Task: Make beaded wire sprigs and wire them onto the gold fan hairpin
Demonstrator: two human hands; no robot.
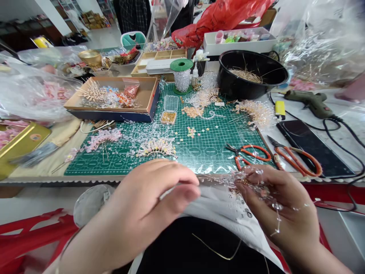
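Note:
My left hand [148, 201] hovers over my lap with thumb and fingers pinched together on a thin gold wire that runs toward the right. My right hand [278, 207] holds a beaded wire piece [251, 182] of clear crystal beads, some dangling over my palm. A white cloth [222, 209] lies across my lap under both hands, with a loose gold wire [216, 251] on the dark fabric below. Both hands are just in front of the near edge of the green cutting mat [211, 140].
On the mat lie beaded hair ornaments [155, 147], loose beads, a small box of gold beads [169, 117] and two orange-handled scissors [251, 152]. A black bowl [253, 74], a green spool [181, 74], a cardboard tray [114, 99], a glue gun [310, 101] and a phone [313, 146] surround it.

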